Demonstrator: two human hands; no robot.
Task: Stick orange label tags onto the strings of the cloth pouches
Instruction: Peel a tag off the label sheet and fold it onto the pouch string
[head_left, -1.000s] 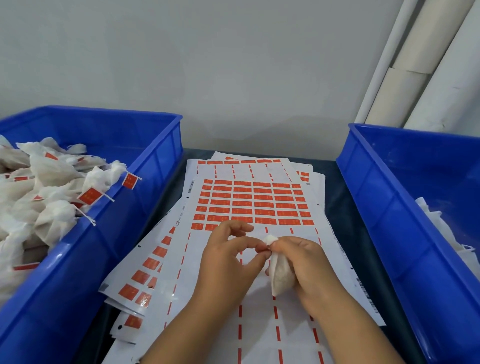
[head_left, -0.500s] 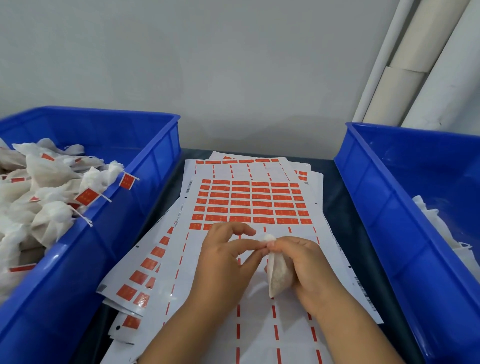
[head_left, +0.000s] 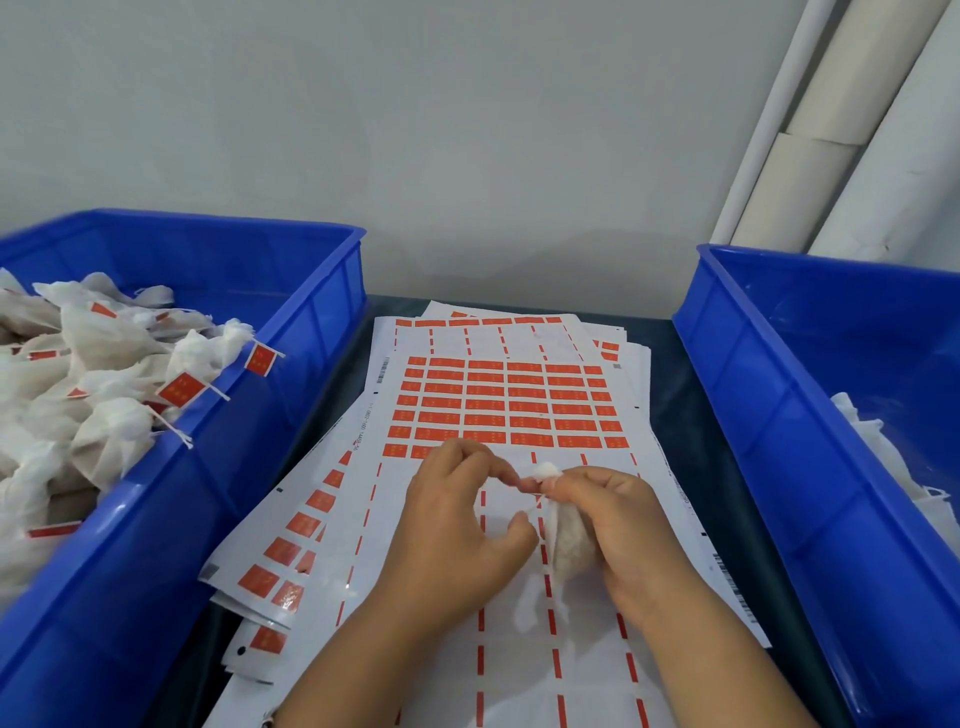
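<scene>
Head view of the labelling station. The right hand (head_left: 618, 525) gripped a white cloth pouch (head_left: 569, 545) with its fingers curled round the body, the gathered neck of the pouch protruding above the thumb. The left hand (head_left: 457, 525) met it at that neck, forefinger and thumb curved towards the right hand's fingertips; whether they pinched the string or a label could not be told, since the contact point was too small to resolve. Both hands hovered over the top label sheet (head_left: 498, 410), whose far half carried rows of orange labels (head_left: 524, 402) while the near half showed only thin orange strips between bare columns. Further sheets (head_left: 291, 551), fanned out beneath it to the left, bore scattered orange labels. The sheets lay on a dark table (head_left: 670, 395). At the left stood a blue bin (head_left: 311, 322) heaped with tagged pouches (head_left: 98, 395), several showing orange tags on their strings. At the right stood a second blue bin (head_left: 769, 415) holding a few white pouches (head_left: 883, 457) against its outer side. Pale tubes (head_left: 831, 135) leaned in the far right corner.
</scene>
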